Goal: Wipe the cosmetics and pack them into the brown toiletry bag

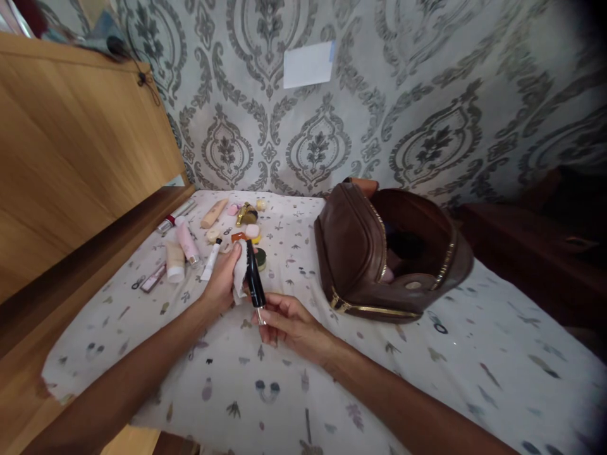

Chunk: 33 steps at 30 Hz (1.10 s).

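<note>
My left hand [224, 278] is closed around a crumpled white wipe [240, 273], which lies against the side of a slim black cosmetic tube [255, 281]. With thumb and fingers, my right hand [293, 323] grips this tube by its silver lower end. The tube is tilted above the patterned white cloth [265, 417]. Just beyond my left hand lie a white tube with a black cap [212, 260], an orange item [238, 237] and a round dark green container [260, 258], partly covered by the black tube.
A brown leather bag [351, 246] stands unzipped at the right, dark items inside. Several cosmetics lie at the back left, including a pink bottle [186, 241], a beige tube [175, 262] and a peach tube [214, 213]. A wooden cabinet [85, 139] borders the left; a patterned wall [317, 145] stands behind.
</note>
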Motion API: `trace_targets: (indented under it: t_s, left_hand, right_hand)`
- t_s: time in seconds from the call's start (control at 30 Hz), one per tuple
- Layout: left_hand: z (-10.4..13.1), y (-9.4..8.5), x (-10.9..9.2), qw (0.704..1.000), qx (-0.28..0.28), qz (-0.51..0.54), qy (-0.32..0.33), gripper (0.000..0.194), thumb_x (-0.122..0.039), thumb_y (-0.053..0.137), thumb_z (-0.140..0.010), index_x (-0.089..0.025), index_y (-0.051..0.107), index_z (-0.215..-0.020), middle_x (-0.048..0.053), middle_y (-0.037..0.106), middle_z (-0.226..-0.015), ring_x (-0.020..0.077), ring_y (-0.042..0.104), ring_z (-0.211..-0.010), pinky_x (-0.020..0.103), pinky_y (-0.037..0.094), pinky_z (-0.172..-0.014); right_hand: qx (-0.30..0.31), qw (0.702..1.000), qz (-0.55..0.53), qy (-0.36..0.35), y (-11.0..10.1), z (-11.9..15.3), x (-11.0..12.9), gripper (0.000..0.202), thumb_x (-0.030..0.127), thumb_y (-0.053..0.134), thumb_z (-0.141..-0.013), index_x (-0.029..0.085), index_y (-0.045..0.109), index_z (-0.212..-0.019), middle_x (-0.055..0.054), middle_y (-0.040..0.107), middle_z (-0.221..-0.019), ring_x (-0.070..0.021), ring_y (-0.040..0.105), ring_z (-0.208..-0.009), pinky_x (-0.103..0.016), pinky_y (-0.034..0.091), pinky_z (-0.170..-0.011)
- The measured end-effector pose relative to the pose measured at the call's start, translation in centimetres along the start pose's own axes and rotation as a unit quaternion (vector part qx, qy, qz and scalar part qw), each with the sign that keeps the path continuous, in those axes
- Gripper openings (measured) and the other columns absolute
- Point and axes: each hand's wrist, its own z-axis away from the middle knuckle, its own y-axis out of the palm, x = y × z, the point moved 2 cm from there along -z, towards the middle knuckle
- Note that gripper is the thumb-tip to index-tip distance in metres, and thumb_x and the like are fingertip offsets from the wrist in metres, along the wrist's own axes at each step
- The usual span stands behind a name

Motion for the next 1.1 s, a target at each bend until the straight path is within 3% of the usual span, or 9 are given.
trace_targets:
  t_s: [0.13,0.23,0.33,0.43,0.63,0.87,1.0,1.1]
  left_hand:
    - [1.4,0.9,0.1,0.984,0.154,-0.075,-0.046,0.047,-0.058,0.078,-0.067,-0.016,0.069,-0.086,0.000,0.064,-0.066,0.0138,0.056,-0.050,0.024,0.043,-0.044]
    - [2.1,1.2,-0.4,0.953,0.237,-0.189,0.025,0.033,-0.048,0.074,-0.076,-0.017,0.068,-0.087,0.003,0.067,-0.082,0.0190,0.063,-0.075,0.026,0.051,-0.064]
    - [2.2,1.1,-0.8,0.925,0.235,-0.284,0.093,0.038,-0.046,0.063,-0.086,-0.019,0.064,-0.112,0.006,0.068,-0.104,0.0242,0.063,-0.098,0.031,0.051,-0.083]
    - [2.0,0.8,-0.6,0.919,0.224,-0.313,0.087,0.052,-0.047,0.058,-0.090,-0.019,0.051,-0.134,0.007,0.066,-0.113,0.0257,0.060,-0.108,0.033,0.049,-0.089]
    - [1.4,0.8,-0.7,0.900,0.267,-0.333,0.091,0.033,-0.047,0.053,-0.091,-0.016,0.065,-0.094,0.004,0.066,-0.089,0.0229,0.062,-0.091,0.031,0.048,-0.084]
    - [1.3,0.8,-0.8,0.908,0.186,-0.371,0.060,0.044,-0.055,0.061,-0.078,-0.019,0.068,-0.101,0.005,0.073,-0.093,0.0283,0.067,-0.093,0.035,0.055,-0.084]
    - [0.8,0.1,-1.2,0.908,0.114,-0.392,0.089,0.050,-0.059,0.065,-0.073,-0.020,0.069,-0.104,0.006,0.075,-0.101,0.0315,0.066,-0.106,0.036,0.054,-0.093]
    - [0.7,-0.3,-2.3,0.917,0.063,-0.387,0.076,0.055,-0.063,0.069,-0.068,-0.021,0.069,-0.104,0.006,0.076,-0.105,0.0332,0.063,-0.116,0.037,0.052,-0.098]
  right_hand:
    - [-0.063,0.994,-0.016,-0.086,-0.4,-0.4,0.2,0.040,0.040,0.087,-0.067,0.019,0.069,-0.096,0.002,0.067,-0.080,-0.0084,0.062,-0.065,-0.019,0.049,-0.061]
    - [-0.086,0.989,-0.027,-0.119,-0.6,-0.5,0.1,0.044,0.041,0.087,-0.065,0.021,0.068,-0.100,0.000,0.070,-0.088,-0.0114,0.063,-0.070,-0.022,0.052,-0.062]
    - [-0.088,0.987,-0.030,-0.133,-0.6,-0.6,0.1,0.045,0.041,0.085,-0.069,0.023,0.067,-0.106,-0.001,0.070,-0.093,-0.0132,0.065,-0.074,-0.024,0.053,-0.063]
    - [-0.099,0.984,-0.051,-0.138,-0.7,-0.5,0.3,0.050,0.039,0.084,-0.071,0.027,0.063,-0.115,0.001,0.070,-0.091,-0.0133,0.066,-0.073,-0.025,0.055,-0.065]
    - [-0.084,0.980,-0.108,-0.141,-0.8,-0.5,0.4,0.074,0.036,0.086,-0.068,0.028,0.053,-0.134,0.001,0.071,-0.094,-0.0144,0.070,-0.076,-0.030,0.057,-0.072]
    - [-0.048,0.982,-0.120,-0.136,-1.1,-1.1,-0.4,0.093,0.041,0.089,-0.061,0.025,0.045,-0.141,0.001,0.070,-0.085,-0.0155,0.069,-0.069,-0.034,0.054,-0.070]
    - [-0.055,0.978,-0.113,-0.164,-1.6,-1.3,-0.5,0.092,0.047,0.089,-0.059,0.025,0.048,-0.139,0.003,0.066,-0.080,-0.0143,0.065,-0.066,-0.032,0.053,-0.065]
    - [-0.043,0.981,-0.094,-0.166,-1.7,-1.4,-0.5,0.087,0.051,0.089,-0.058,0.023,0.052,-0.131,-0.001,0.069,-0.087,-0.0175,0.069,-0.070,-0.029,0.050,-0.061]
